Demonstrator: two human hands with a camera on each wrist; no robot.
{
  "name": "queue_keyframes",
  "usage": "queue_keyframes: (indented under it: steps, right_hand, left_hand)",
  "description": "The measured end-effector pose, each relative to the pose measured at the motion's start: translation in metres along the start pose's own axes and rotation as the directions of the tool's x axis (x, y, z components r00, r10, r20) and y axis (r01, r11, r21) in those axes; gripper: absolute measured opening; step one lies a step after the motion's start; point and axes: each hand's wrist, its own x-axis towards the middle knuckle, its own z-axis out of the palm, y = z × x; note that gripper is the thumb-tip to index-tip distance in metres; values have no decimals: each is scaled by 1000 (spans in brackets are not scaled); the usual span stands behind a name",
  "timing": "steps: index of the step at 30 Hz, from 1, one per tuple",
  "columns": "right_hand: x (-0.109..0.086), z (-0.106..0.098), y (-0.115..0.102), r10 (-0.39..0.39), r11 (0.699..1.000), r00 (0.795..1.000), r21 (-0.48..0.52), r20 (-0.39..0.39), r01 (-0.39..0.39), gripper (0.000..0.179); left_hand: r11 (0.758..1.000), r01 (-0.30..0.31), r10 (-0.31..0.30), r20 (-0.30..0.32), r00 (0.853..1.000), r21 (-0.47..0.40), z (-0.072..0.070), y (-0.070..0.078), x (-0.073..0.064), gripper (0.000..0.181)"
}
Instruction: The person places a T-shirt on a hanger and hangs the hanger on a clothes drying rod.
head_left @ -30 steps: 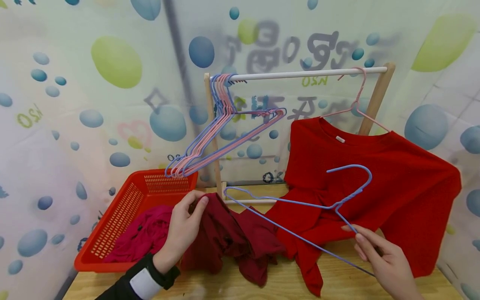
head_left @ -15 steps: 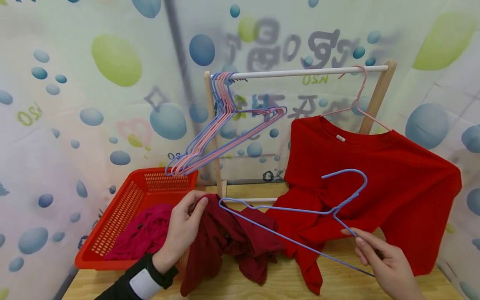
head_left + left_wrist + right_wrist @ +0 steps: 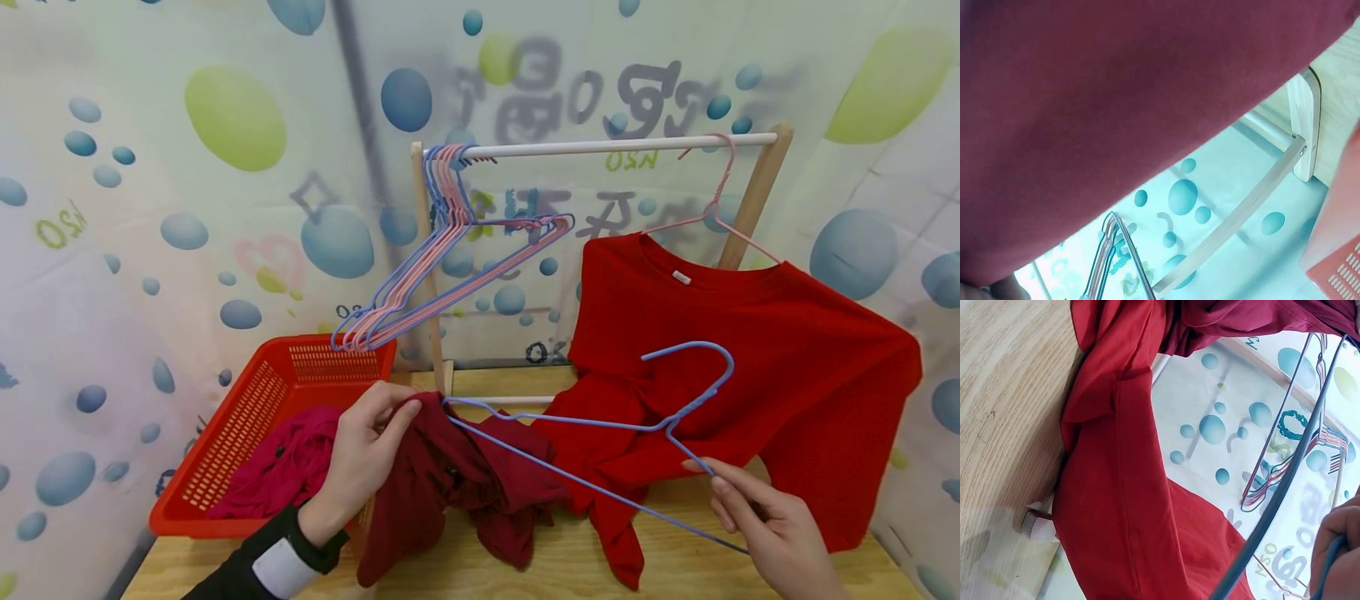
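My left hand (image 3: 371, 446) pinches the edge of a dark red garment (image 3: 405, 508) between thumb and fingers. The cloth hangs in folds down to the table and fills much of the left wrist view. My right hand (image 3: 776, 521) grips a blue wire hanger (image 3: 690, 407) by its right arm, hook upward. The hanger's left end meets the garment's edge beside my left fingers; whether it lies inside the cloth I cannot tell. In the right wrist view, the blue wire crosses in front of the red shirt (image 3: 1129, 487).
A wooden rack with a white rail (image 3: 600, 150) stands behind. Several pink and blue hangers (image 3: 450, 225) hang at its left, and the red shirt hangs on a pink hanger (image 3: 720, 187) at its right. A red basket (image 3: 202, 467) with magenta cloth (image 3: 285, 462) sits left on the table (image 3: 675, 575).
The blue hanger has shifted slightly left and down, its left end now at the garment's edge. My left hand has moved the garment's edge slightly right, towards it.
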Motion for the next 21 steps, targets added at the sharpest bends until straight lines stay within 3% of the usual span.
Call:
queue_keyframes:
  steps: [9, 21]
  right_hand:
    - [3, 4, 3, -37, 997, 998, 72, 43, 34, 52]
    - [6, 7, 4, -72, 995, 996, 69, 57, 68, 51]
  left_hand:
    - [999, -47, 46, 23, 999, 18, -1, 2, 2, 12]
    - [994, -106, 105, 50, 993, 6, -3, 10, 0, 15]
